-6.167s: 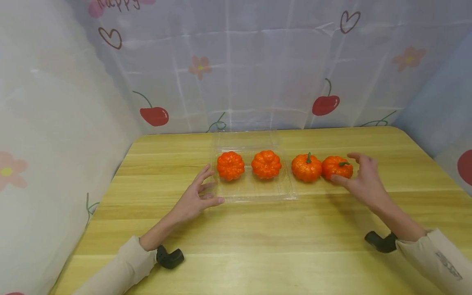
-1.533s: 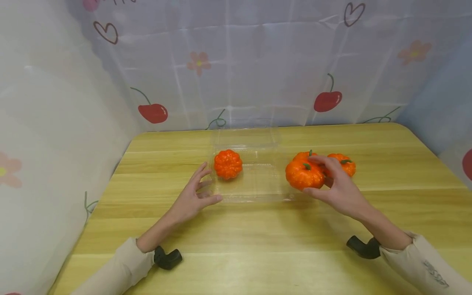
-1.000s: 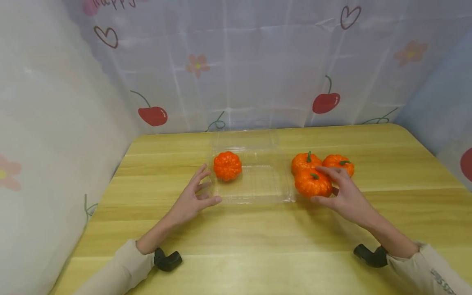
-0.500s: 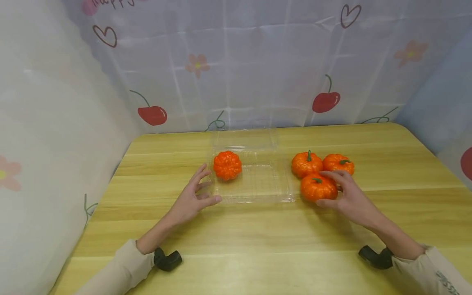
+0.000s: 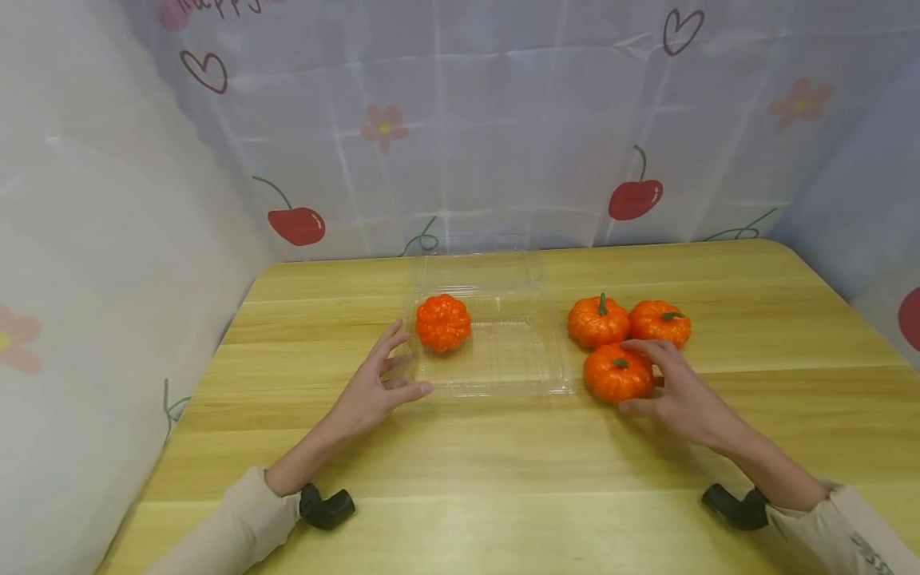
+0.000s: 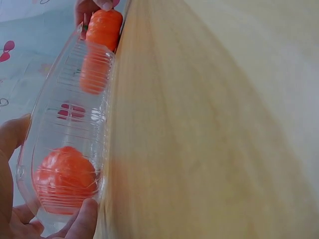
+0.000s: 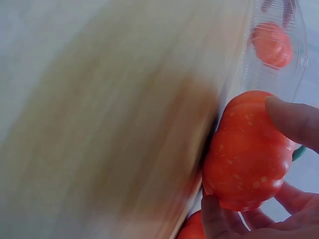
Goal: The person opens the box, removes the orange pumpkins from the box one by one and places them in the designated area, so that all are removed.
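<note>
My left hand (image 5: 370,395) holds the left end of a clear plastic clamshell box (image 5: 503,390), thumb at its front corner and fingers along its side. One small orange pumpkin (image 5: 443,323) sits in the box's left half, no stem showing. To the right of the box, my right hand (image 5: 690,399) grips another orange pumpkin (image 5: 618,374) by its right side, green stem up. In the right wrist view, the thumb and fingers wrap this held pumpkin (image 7: 249,154), low against the tabletop. Its underside is hidden.
Two more pumpkins, a left one (image 5: 598,321) with an upright stem and a right one (image 5: 659,322) with a tilted stem, stand just behind the held one. The box's clear lid (image 5: 477,270) lies folded back near the table's rear edge. A patterned curtain (image 5: 503,144) hangs behind.
My right hand has carried a pumpkin from the box's right half, above the left of the pair, down to the tabletop in front of both. My left hand has hardly moved.
</note>
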Demonstrator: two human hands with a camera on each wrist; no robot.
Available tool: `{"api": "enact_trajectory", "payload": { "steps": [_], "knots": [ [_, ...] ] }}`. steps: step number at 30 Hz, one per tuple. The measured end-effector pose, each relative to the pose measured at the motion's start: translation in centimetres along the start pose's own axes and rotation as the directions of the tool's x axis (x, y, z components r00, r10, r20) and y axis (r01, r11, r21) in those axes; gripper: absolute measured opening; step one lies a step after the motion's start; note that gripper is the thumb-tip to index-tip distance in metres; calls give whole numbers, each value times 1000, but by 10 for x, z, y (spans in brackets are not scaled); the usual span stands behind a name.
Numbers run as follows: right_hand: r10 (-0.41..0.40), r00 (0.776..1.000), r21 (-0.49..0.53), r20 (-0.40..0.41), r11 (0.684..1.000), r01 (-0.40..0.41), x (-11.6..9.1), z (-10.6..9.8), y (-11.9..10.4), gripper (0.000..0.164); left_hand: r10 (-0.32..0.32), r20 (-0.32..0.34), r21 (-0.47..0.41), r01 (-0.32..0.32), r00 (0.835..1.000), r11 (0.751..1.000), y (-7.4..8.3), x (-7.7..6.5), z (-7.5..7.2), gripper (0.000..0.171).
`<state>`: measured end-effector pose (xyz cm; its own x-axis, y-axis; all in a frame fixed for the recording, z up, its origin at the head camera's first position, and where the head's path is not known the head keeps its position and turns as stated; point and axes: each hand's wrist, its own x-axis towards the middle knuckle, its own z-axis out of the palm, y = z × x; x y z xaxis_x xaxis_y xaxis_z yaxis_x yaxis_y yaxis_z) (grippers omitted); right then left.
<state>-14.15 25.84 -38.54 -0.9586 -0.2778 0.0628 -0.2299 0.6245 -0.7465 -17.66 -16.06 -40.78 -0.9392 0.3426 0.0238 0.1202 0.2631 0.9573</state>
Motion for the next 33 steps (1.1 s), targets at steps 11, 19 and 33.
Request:
{"api": "enact_trajectory", "payload": {
  "steps": [11,19,33],
  "knots": [
    [39,998,19,-49,999,-38,0,4,0,66,-2,-7,4,2,1000,1000,-2,1,0,101],
    [56,996,24,-68,998,-54,1,6,1,66,-1,-7,0,1,1000,1000,-1,0,0,102],
    [57,996,37,-75,998,-54,2,7,1,70,-2,0,-20,2,1000,1000,-2,1,0,99]
  ]
}}
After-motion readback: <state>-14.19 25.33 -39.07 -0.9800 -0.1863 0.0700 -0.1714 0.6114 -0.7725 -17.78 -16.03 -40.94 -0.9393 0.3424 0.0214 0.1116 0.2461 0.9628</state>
